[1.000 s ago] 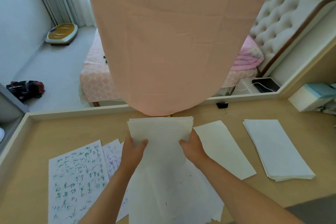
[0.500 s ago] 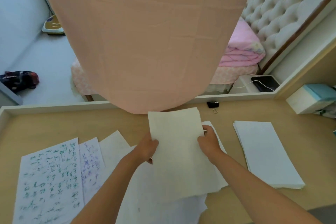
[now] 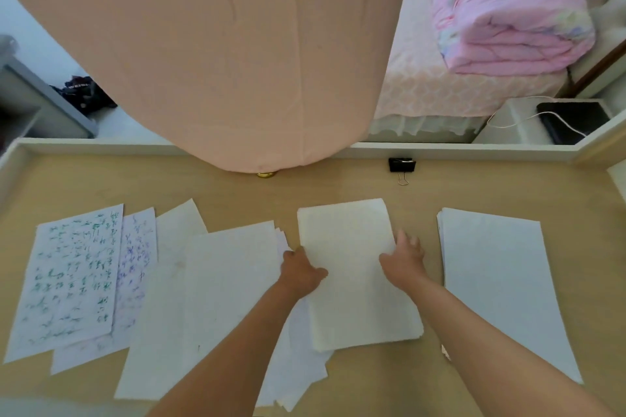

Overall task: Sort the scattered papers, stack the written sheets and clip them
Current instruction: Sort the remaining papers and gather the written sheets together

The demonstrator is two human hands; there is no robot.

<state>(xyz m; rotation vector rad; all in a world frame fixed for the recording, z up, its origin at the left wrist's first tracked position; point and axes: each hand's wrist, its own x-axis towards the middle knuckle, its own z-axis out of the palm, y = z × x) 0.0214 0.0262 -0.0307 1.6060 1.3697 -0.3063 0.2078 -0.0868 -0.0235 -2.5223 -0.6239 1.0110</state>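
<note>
A small stack of cream sheets (image 3: 352, 257) lies in the middle of the wooden desk (image 3: 338, 186). My left hand (image 3: 299, 271) grips its left edge and my right hand (image 3: 404, 259) grips its right edge. A sheet with green handwriting (image 3: 71, 281) lies at the far left, overlapping one with purple writing (image 3: 135, 261). Loose blank-side sheets (image 3: 210, 298) spread between those and my left arm. A neat white stack (image 3: 498, 281) sits to the right. A black binder clip (image 3: 402, 166) rests by the desk's far edge.
A peach cloth (image 3: 216, 44) hangs over the desk's far middle, above a gold base (image 3: 266, 175). Behind the desk's raised rim stands a bed with a folded pink quilt (image 3: 508, 10). A dark device with a white cable (image 3: 572, 118) sits at the right.
Both hands carried the cream stack from over the scattered sheets to the right and set it down beside the white stack. The view tilted and shifted right.
</note>
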